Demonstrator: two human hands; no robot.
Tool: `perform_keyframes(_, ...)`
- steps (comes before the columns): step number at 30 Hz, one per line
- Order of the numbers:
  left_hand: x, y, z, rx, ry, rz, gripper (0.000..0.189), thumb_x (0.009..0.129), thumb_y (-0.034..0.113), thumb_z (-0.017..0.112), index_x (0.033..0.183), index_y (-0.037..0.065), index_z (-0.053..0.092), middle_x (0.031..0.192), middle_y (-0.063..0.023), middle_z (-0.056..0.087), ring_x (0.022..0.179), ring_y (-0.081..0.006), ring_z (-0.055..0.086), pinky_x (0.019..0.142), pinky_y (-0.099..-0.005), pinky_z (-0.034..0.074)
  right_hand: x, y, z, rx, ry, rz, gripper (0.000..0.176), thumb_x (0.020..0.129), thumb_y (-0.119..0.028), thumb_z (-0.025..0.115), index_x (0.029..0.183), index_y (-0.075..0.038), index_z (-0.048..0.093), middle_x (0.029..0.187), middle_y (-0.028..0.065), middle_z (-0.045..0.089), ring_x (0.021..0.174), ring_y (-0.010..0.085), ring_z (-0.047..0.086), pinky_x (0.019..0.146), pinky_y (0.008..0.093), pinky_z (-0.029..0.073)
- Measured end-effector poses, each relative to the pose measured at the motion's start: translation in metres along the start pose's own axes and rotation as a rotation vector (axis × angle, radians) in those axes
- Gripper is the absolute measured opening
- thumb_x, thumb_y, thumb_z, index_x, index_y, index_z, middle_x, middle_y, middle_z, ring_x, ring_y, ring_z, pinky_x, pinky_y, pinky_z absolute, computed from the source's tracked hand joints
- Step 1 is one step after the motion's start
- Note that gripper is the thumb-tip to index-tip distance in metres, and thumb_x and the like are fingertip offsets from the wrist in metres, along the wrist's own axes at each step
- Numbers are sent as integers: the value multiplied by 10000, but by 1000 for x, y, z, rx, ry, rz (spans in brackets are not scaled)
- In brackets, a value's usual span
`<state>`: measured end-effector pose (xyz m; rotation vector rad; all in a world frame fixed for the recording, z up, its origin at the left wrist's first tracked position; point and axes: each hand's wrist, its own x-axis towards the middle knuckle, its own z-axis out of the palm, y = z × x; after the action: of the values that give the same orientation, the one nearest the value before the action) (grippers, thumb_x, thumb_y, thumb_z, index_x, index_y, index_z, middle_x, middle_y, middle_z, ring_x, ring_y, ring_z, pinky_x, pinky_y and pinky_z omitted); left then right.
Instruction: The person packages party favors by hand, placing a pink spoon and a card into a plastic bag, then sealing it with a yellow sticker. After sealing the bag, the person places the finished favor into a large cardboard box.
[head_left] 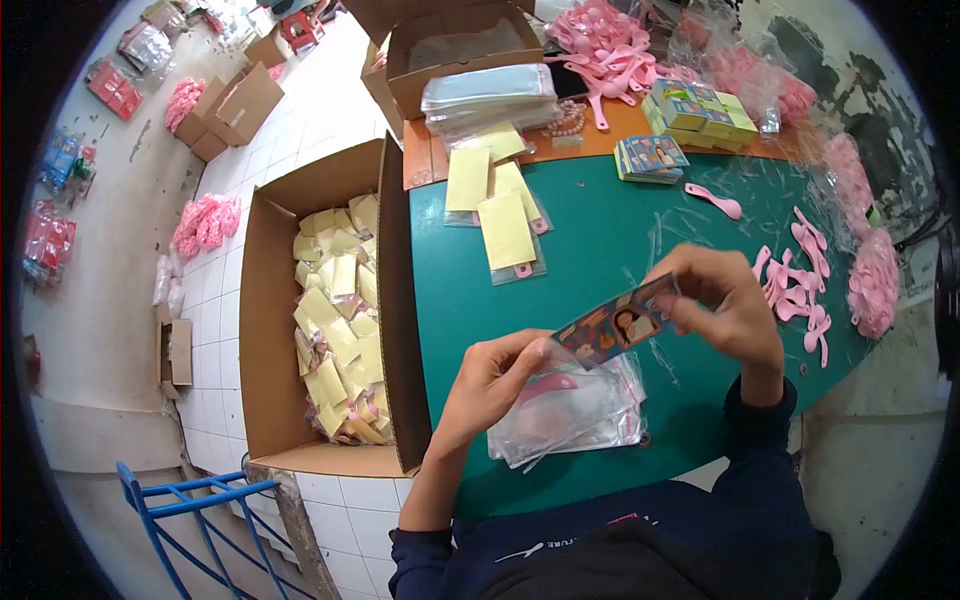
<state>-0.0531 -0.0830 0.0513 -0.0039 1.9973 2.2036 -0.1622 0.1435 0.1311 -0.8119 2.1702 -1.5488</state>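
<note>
Printed card (pixel 604 333) between fingers (pixel 700 320)

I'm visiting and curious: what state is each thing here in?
Printed card: held, tilted; bagged or not, unclear
Left hand: pinching card's end
Right hand: pinching opposite end
Clear bags: piled flat
Large carton: open, holding packets
Table packets: flat, overlapping
Loose spoons: scattered

On the dark top (pixel 690 515), small pale lettering seems to end in "TURE"; the rest is unclear. Any print on the held card (pixel 612 325) or the stacked cards (pixel 650 158) is illegible.
</note>
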Motion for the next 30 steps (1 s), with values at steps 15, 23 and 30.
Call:
perform_keyframes(15, -7, 11, 17, 364, -27, 123, 328, 914, 203, 553, 1197, 38, 554, 793, -158, 675, 722, -190, 666, 643, -284, 490, -14, 0, 32, -502, -270, -273, 200, 790, -75, 637, 978, -10, 621, 824, 138, 621, 705, 319, 608, 650, 359, 486)
perform_keyframes(23, -11, -8, 0, 599, -134, 127, 636, 846, 252, 657, 1383, 99, 350, 805, -147, 686, 745, -133, 646, 674, -274, 491, -5, 36, 32, -255, -359, -64, 176, 739, -99, 694, 907, -59, 657, 731, 80, 627, 665, 204, 604, 594, 308, 457)
perform_keyframes(30, -25, -22, -13, 186, -133, 0, 762, 794, 93, 700, 1410, 66, 252, 802, -58, 662, 745, -80, 597, 661, -221, 476, -22, 56, 24, 188, -268, 189, 175, 742, -105, 742, 784, 8, 615, 713, 9, 608, 680, 64, 549, 566, 235, 439)
